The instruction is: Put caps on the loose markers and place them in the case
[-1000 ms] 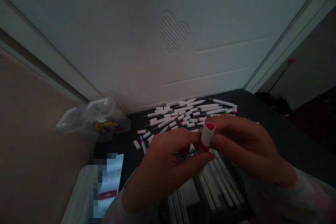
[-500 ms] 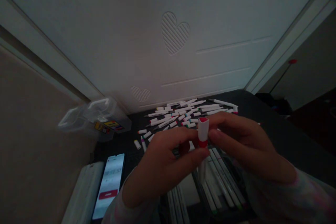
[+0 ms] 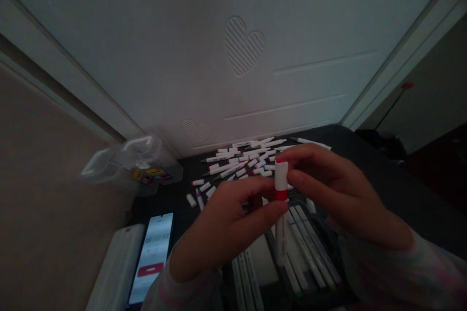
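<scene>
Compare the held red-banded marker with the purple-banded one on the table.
Pose: the red-banded marker is near upright; the purple-banded marker lies down.
Support: the red-banded marker is in the left hand; the purple-banded marker is on the dark table.
Shared: white bodies.

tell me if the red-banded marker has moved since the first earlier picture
Yes: the red-banded marker has shifted left and slightly up in the view, judged against the large striped heart, and now stands more upright.

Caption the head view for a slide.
Left hand holding an upright red-banded marker, right hand at its cap, above laid-out markers; loose caps beyond.
</scene>
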Motion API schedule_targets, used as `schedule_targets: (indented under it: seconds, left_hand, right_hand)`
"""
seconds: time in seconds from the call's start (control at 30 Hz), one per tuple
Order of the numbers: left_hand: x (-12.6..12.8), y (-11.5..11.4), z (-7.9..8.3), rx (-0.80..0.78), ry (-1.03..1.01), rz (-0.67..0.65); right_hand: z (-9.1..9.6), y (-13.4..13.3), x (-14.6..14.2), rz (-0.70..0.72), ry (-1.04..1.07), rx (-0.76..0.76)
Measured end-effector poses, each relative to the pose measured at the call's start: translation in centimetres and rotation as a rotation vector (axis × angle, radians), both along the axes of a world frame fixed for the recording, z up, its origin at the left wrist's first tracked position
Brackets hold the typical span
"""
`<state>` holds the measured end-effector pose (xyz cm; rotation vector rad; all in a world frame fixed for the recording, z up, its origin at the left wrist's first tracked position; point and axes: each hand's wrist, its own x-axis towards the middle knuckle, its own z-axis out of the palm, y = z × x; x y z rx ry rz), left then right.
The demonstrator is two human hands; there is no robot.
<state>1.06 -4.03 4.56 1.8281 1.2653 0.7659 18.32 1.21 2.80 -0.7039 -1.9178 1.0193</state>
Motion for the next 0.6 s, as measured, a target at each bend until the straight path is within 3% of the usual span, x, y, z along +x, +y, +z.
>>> schedule_targets:
  seconds: [0.6]
  left_hand:
    - [0.14,0.17,-0.09,0.038,0.035,-0.012]
  right_hand:
    - [-0.08,0.13,-0.18,0.007,0.035,-0.064]
